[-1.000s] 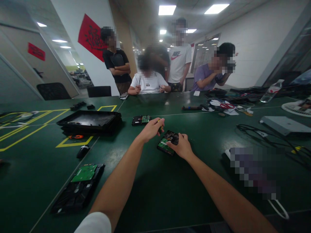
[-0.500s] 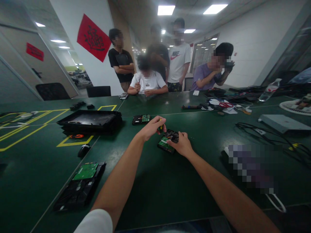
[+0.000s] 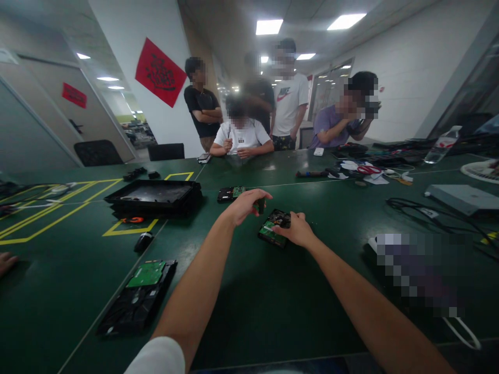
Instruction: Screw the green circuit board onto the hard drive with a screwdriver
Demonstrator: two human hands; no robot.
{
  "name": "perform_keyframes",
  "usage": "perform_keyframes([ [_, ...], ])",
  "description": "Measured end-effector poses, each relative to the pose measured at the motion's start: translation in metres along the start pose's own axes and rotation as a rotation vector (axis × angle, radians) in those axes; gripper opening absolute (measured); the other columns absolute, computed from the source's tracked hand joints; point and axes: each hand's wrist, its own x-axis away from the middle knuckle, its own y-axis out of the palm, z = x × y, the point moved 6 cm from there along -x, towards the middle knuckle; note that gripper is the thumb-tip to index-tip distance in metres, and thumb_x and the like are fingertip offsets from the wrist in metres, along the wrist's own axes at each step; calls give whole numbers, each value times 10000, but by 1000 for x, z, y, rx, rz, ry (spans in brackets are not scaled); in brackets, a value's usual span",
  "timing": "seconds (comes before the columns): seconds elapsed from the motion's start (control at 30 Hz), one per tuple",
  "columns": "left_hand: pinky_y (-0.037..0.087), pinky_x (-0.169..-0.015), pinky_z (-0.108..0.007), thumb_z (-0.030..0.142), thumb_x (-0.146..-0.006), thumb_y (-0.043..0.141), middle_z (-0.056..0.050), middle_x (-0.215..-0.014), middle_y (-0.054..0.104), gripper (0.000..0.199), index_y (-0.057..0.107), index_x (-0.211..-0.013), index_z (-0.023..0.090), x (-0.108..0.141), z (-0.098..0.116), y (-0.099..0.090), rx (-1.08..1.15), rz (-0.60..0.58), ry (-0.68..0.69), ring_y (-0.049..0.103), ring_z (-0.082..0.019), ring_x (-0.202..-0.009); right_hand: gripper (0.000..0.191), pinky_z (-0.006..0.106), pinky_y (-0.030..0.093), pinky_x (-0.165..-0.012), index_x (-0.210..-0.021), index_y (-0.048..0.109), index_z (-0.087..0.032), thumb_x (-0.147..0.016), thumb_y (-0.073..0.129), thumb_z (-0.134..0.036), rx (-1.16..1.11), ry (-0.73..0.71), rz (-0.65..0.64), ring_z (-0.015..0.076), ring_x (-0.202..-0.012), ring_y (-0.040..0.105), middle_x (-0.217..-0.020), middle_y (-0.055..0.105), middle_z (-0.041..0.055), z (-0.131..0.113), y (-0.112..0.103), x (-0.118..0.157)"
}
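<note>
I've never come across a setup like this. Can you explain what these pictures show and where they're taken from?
There is no robot here: these are a person's bare hands, seen by one head-worn camera looking forward and down. The left hand holds a small dark object, too blurred to identify surely. The right hand grips what looks like a hard drive with a green board. On the green table, two similar units lie, one nearer on the left and one beyond the left hand. A black tray and a mouse lie to the left. Other people sit or stand across the table.
</note>
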Motion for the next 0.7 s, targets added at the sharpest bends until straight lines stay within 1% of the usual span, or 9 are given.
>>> perform_keyframes([
  [0.1, 444, -518, -231, 466, -876, 645, -86, -882, 677, 361, 773, -1039, 171, 2, 0, 0, 31, 1, -18, 655, -197, -830, 796, 387, 529, -914, -1310, 566, -156, -783, 739, -726, -11, -6, -8, 317, -1098, 671, -1322, 532, 182, 1, 5, 3],
  [0.17, 454, -525, -230, 465, -877, 643, -78, -866, 678, 364, 762, -1064, 175, 2, 0, -1, 53, 3, -25, 659, -194, -821, 853, 395, 522, -955, -1357, 530, -146, -780, 725, -744, -9, -10, 16, 325, -1144, 667, -1425, 461, 199, 2, 6, 5],
  [0.23, 480, -546, -236, 457, -877, 643, -68, -859, 676, 356, 742, -1076, 180, 2, 0, -1, 78, -1, -27, 662, -189, -810, 870, 395, 509, -996, -1386, 507, -151, -787, 714, -747, -8, -30, 39, 328, -1193, 657, -1476, 414, 197, 1, 5, 7],
  [0.37, 541, -601, -269, 427, -854, 678, -55, -867, 688, 320, 670, -1072, 192, 0, -3, 0, 152, -13, -29, 678, -189, -804, 802, 395, 507, -1011, -1388, 504, -183, -827, 690, -725, -12, -74, 53, 319, -1212, 657, -1450, 442, 168, -1, 5, 10],
  [0.5, 578, -638, -316, 406, -851, 683, -68, -871, 713, 282, 602, -1021, 196, -5, -8, 2, 236, -7, -53, 702, -210, -811, 825, 416, 504, -1020, -1424, 475, -179, -840, 674, -726, -8, -76, 58, 342, -1244, 640, -1462, 441, 174, -2, 5, 11],
  [0.6, 565, -616, -304, 386, -855, 653, -90, -852, 720, 242, 610, -973, 178, -7, -10, 2, 249, 10, -68, 708, -221, -807, 845, 427, 506, -1019, -1448, 457, -181, -840, 676, -725, -10, -74, 45, 350, -1243, 639, -1466, 439, 176, -2, 5, 11],
  [0.7, 507, -558, -257, 383, -865, 602, -101, -851, 717, 238, 662, -903, 156, -7, -10, 1, 212, 3, -69, 680, -199, -779, 845, 430, 518, -996, -1454, 455, -193, -840, 668, -734, -13, -72, 45, 344, -1216, 652, -1463, 440, 169, -1, 5, 10],
])
